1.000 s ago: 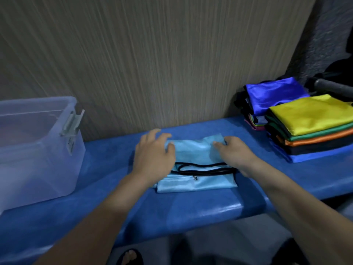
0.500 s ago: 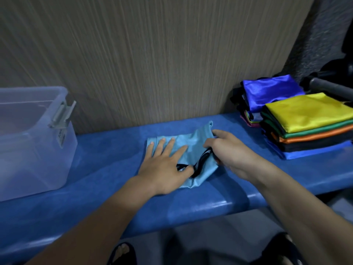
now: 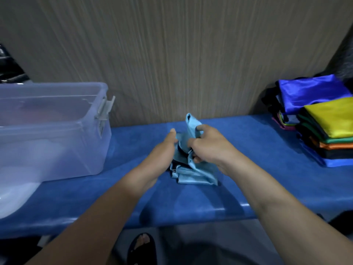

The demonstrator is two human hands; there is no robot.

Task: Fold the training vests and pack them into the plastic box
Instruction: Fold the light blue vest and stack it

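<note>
A light blue training vest (image 3: 193, 174) with black trim stands folded and bunched between my two hands, its lower edge hanging just over the blue bench (image 3: 257, 140). My left hand (image 3: 162, 152) holds its left side, with the fingers hidden behind the cloth. My right hand (image 3: 208, 145) grips its right side with curled fingers, and one corner of cloth sticks up above them. The clear plastic box (image 3: 57, 134) stands open on the bench to the left, about a hand's width from the vest.
A stack of folded vests (image 3: 328, 121) in yellow, green, orange, black and blue lies at the bench's right end. A wood-grain wall (image 3: 172, 54) rises right behind the bench. My sandalled foot (image 3: 142, 247) shows below the bench's front edge.
The vest lay flat under both hands a second ago. My right hand folded its right side over to the left, and now both hands have gathered it up off the bench.
</note>
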